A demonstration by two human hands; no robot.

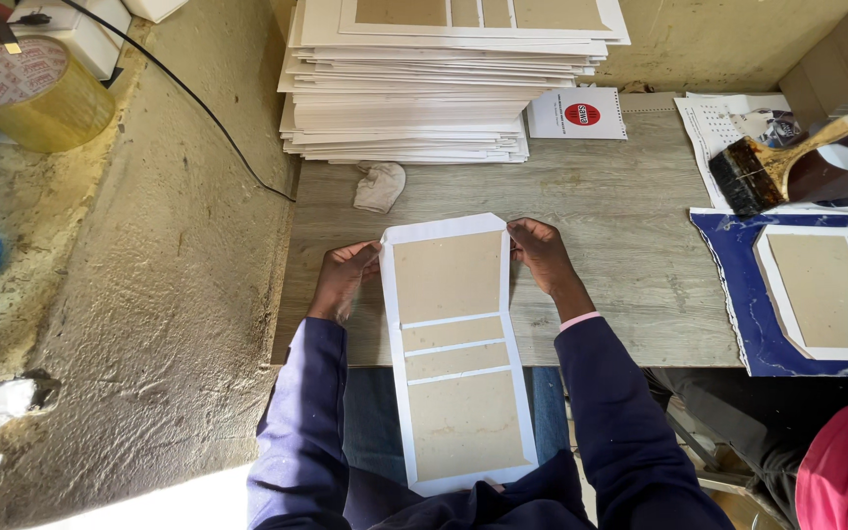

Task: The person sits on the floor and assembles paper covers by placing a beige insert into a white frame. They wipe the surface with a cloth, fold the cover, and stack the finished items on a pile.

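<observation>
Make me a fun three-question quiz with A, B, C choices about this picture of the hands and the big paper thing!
1. Where is the paintbrush?
A. on the right of the table
B. under the white stack
C. in the left hand

2. How many brown boards are glued on the white sheet?
A. two
B. four
C. six

3. How is the sheet held?
A. crumpled in one fist
B. rolled up
C. flat, a hand on each side

Answers:
1. A: it lies by the blue sheet at the table's right end.
2. B: two large and two narrow boards show.
3. C: the left hand and right hand grip its opposite edges.
</observation>
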